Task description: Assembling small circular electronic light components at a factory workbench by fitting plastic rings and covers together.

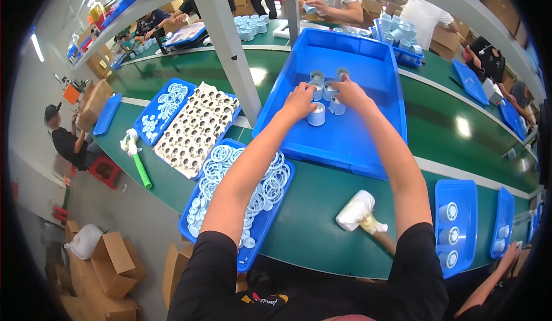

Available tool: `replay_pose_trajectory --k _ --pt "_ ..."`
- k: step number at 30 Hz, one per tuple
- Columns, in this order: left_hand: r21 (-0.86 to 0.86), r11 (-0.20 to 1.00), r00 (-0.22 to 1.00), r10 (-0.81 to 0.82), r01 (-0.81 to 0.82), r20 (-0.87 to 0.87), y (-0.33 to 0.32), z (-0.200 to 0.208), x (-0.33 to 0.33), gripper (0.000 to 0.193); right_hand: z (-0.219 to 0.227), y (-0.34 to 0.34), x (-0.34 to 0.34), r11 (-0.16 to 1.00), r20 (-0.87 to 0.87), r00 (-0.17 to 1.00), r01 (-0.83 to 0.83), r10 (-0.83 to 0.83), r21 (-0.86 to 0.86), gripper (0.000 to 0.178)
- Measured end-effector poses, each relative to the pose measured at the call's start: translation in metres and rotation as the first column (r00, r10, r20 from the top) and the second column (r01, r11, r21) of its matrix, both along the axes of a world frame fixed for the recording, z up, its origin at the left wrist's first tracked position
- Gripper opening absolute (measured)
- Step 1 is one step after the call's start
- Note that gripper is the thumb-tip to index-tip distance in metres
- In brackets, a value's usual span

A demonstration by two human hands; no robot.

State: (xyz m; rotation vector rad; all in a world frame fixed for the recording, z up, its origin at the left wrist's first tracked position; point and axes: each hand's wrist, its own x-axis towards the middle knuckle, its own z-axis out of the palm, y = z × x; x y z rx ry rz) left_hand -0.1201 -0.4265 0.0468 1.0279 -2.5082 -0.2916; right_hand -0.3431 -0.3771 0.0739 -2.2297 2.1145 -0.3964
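Both my arms reach into a large blue plastic tray (356, 143) that lies across the green bench. A small cluster of pale blue and white plastic cylinders (316, 116) stands in it. My left hand (300, 101) is closed against a cylinder at the cluster's left side, its fingers bent and partly hidden. My right hand (352, 94) curls around a cylinder at the right side, fingertips near the far one (342, 72). Between the hands stand other open-topped cylinders, touching or close together.
Left of the tray are a blue tray of pale rings and discs (273, 191), a pulp tray with dark round parts (198, 125) and a green-handled mallet (141, 168). A cloth-wrapped mallet (362, 212) lies before me; right, a tray (472, 191) holds cylinders. Co-workers sit around.
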Motion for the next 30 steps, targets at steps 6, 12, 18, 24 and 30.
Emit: replay_pose_trajectory --k 6,12,18,24,30 --pt "0.077 0.996 0.967 -0.066 0.048 0.248 -0.041 0.037 -0.024 0.094 0.005 -0.020 -0.011 0.994 -0.075 0.997 0.030 -0.022 0.109 0.038" --pt "0.101 0.994 0.924 -0.072 0.037 0.376 -0.039 0.044 -0.033 0.091 0.012 -0.019 -0.025 0.998 -0.075 0.997 0.007 -0.002 0.061 0.033" --pt "0.103 0.981 0.956 -0.185 0.166 0.228 -0.048 0.030 -0.016 0.081 0.019 -0.048 -0.035 0.986 -0.028 0.999 -0.033 0.038 0.161 0.029" --pt "0.042 0.986 0.954 -0.164 0.159 0.250 -0.020 0.042 -0.032 0.079 0.005 -0.032 -0.043 0.981 -0.139 0.989 -0.028 0.055 0.195 0.021" --pt "0.031 0.984 0.953 -0.177 0.175 0.244 -0.044 0.038 -0.041 0.064 0.020 0.020 -0.034 0.985 -0.077 0.994 -0.061 0.075 0.160 0.022"
